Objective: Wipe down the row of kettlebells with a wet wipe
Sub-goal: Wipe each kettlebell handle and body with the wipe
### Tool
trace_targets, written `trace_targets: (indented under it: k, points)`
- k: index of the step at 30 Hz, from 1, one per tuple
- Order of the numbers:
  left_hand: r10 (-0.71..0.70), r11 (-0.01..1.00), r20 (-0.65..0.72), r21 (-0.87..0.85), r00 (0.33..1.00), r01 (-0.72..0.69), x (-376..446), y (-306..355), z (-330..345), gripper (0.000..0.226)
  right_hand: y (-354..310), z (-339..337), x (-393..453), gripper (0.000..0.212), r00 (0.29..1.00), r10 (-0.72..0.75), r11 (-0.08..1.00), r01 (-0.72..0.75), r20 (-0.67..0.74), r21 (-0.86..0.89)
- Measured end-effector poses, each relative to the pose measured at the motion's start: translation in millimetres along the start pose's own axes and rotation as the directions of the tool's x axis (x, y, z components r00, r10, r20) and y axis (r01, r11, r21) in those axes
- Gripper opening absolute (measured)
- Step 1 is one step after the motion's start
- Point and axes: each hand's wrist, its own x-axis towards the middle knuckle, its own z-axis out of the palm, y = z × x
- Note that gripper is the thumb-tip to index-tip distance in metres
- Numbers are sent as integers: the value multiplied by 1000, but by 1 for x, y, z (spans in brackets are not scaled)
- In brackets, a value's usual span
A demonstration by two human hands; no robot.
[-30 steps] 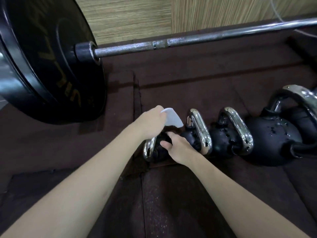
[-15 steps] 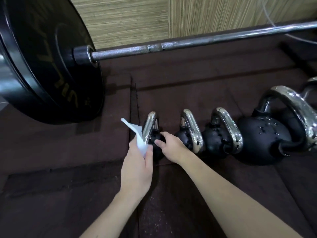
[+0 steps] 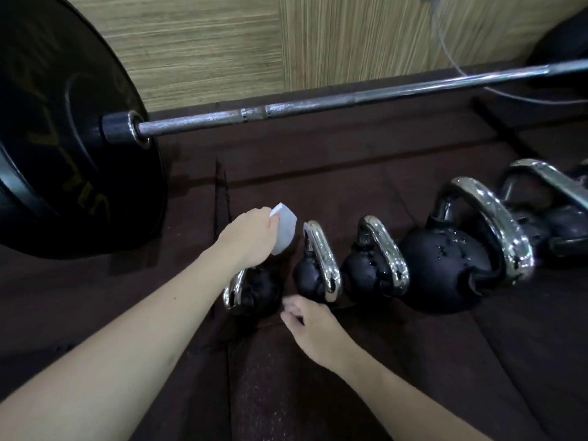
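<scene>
Several black kettlebells with chrome handles lie in a row on the dark rubber floor, growing larger to the right. My left hand (image 3: pixel 246 238) holds a white wet wipe (image 3: pixel 284 232) above the far side of the smallest kettlebell (image 3: pixel 259 289) at the row's left end, covering most of its handle. My right hand (image 3: pixel 307 323) hovers on the near side, fingers loosely apart, just beside that kettlebell and apart from it. To the right are the second kettlebell (image 3: pixel 313 275), the third (image 3: pixel 366 273) and a bigger one (image 3: pixel 445 268), all speckled with water drops.
A barbell (image 3: pixel 318 106) lies across the floor behind the row, its large black plate (image 3: pixel 63 138) at the left. A wood-grain wall (image 3: pixel 254 43) and a white cable (image 3: pixel 451 55) are behind it. A seam in the floor mats (image 3: pixel 222 192) runs toward me.
My left hand has swung the wipe from the near-left side of the smallest kettlebell up over its far side. My right hand has come off the kettlebell and drawn back toward me.
</scene>
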Motion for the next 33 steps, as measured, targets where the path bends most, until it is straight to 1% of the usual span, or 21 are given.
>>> trace_targets:
  k: [2, 3, 4, 6, 8, 10, 11, 12, 14, 15, 17, 19, 21, 23, 24, 26, 27, 28, 29, 31, 33]
  points:
    - [62, 989, -79, -130, 995, -72, -2, 5, 3, 35, 22, -20, -20, 23, 999, 29, 999, -30, -46, -18]
    - [99, 977, -94, -180, 991, -115, -2, 8, 5, 35, 31, -29, -29, 18, 993, 42, 999, -43, -109, -3]
    - [147, 965, -95, -204, 985, -164, -2, 11, 7, 36, 38, -37, -36, 20, 981, 52, 999, -48, -184, 25]
    - [229, 953, -61, -188, 972, -236, -6, 22, 13, 46, 46, -49, -41, 43, 956, 78, 993, -48, -284, 108]
    - [330, 931, 2, -165, 944, -325, -17, 37, 19, 52, 47, -57, -37, 74, 958, 47, 989, -5, -283, 145]
    - [465, 883, 43, -100, 884, -460, -33, 44, 30, 56, 47, -60, -30, 100, 962, -43, 995, 67, -270, 80]
    - [524, 851, 45, -64, 851, -521, -40, 44, 36, 61, 47, -60, -28, 105, 960, -76, 995, 89, -268, 38]
    - [558, 829, 38, -46, 829, -557, -48, 44, 39, 69, 49, -60, -27, 106, 958, -102, 994, 105, -268, -3]
    - [597, 802, 33, -48, 802, -595, -54, 39, 46, 75, 56, -58, -25, 94, 951, -147, 986, 118, -271, -119]
    - [619, 785, 35, -13, 785, -619, -55, 38, 50, 70, 57, -56, -24, 84, 948, -163, 974, 111, -274, -196]
    - [663, 739, 19, 142, 749, -658, -54, 37, 56, 51, 53, -53, -23, 68, 933, -205, 933, 95, -295, -348]
    - [649, 743, 8, 205, 761, -637, -43, 37, 57, 44, 48, -52, -19, 69, 924, -209, 915, 69, -321, -398]
    - [579, 807, 12, 140, 816, -574, -20, 35, 55, 48, 44, -54, -14, 81, 938, -143, 936, 25, -316, -351]
    - [480, 877, -5, -2, 877, -480, 4, 34, 50, 46, 40, -56, -10, 91, 943, -117, 957, 23, -312, -290]
    - [414, 903, -13, -121, 910, -413, 12, 35, 46, 46, 39, -57, -8, 92, 947, -118, 963, 36, -299, -267]
    - [284, 896, 19, -362, 959, -258, 16, 36, 43, 44, 37, -57, -4, 95, 950, -128, 971, 62, -285, -229]
    - [263, 874, 36, -432, 964, -222, 10, 38, 43, 40, 36, -57, -2, 96, 955, -115, 971, 50, -274, -233]
    - [276, 867, 38, -442, 960, -232, 0, 37, 43, 37, 37, -58, 1, 97, 958, -102, 973, 39, -268, -229]
    - [330, 874, 12, -382, 944, -301, -11, 36, 45, 36, 36, -60, 2, 97, 960, -80, 968, 11, -268, -250]
    - [502, 857, -12, -130, 865, -500, -36, 28, 51, 45, 39, -57, 7, 86, 955, -75, 955, -15, -286, -298]
    - [612, 786, 33, 88, 790, -612, -55, 16, 58, 48, 52, -51, 16, 47, 956, -155, 927, 53, -250, -371]
